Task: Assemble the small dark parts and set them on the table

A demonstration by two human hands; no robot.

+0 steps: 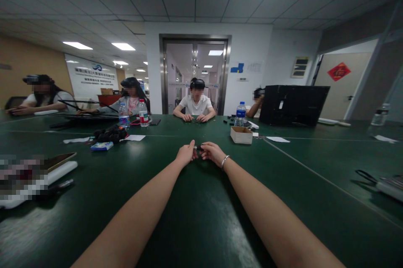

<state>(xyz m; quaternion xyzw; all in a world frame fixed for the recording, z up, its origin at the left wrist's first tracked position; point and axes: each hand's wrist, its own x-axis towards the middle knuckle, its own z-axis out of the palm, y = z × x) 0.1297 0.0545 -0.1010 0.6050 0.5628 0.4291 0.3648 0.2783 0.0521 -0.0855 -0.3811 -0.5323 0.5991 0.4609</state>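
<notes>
Both arms reach out over the dark green table (pixel 195 201). Between my hands is a small black stick-like thing with a silver section (pixel 197 148), lying level; its exact kind is too small to tell. My left hand (pixel 185 154) pinches its left end, thumb up. At the other end, the fingers of my right hand (pixel 214 153) are closed on the black part. A silver bracelet (pixel 224 161) circles my right wrist. The fingers partly hide both ends of the stick.
An open cardboard box (pixel 241 136) stands beyond my right hand, near a water bottle (pixel 241 113) and a black monitor (pixel 292 105). Black cables (pixel 110 133) and a blue-white packet (pixel 101 146) lie left. Co-workers sit around, one opposite (pixel 195 102).
</notes>
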